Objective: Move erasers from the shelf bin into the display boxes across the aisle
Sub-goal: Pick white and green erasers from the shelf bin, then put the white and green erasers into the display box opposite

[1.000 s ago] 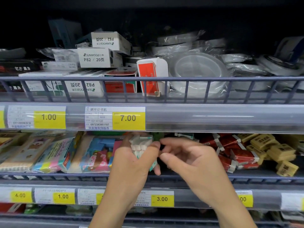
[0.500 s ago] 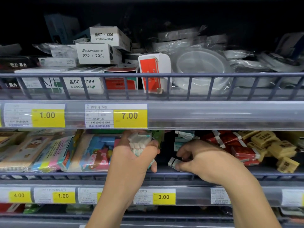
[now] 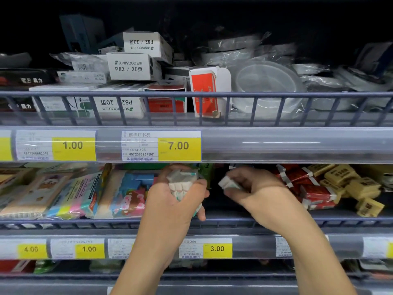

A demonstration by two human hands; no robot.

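Erasers (image 3: 182, 184), white with green wrappers, sit bunched in our left hand (image 3: 174, 199), whose fingers curl round the stack and grip it, the thumb pressed along its right side. At three o'clock from that bunch, just beside it, our right hand (image 3: 255, 192) pinches one more eraser (image 3: 227, 183) between the thumb and curled fingertips; it is blurred, so we cannot tell more of it. Both hands are at the middle shelf (image 3: 212, 222), in front of its dark gap.

Half a second ago our right hand was lower, down near the shelf's front rail, fingers closed on an eraser there; now it is raised with the eraser, closer to the left hand's bunch. Our left hand has barely shifted.

Both forearms rise from six o'clock and lean toward each other, the right wrist bent so its fingers point to nine o'clock. At nine o'clock of the hands lie colourful packets (image 3: 85, 192); at three o'clock, red-wrapped erasers (image 3: 308, 188) and tan erasers (image 3: 350, 184). At twelve o'clock hangs a yellow 7.00 price tag (image 3: 178, 145).
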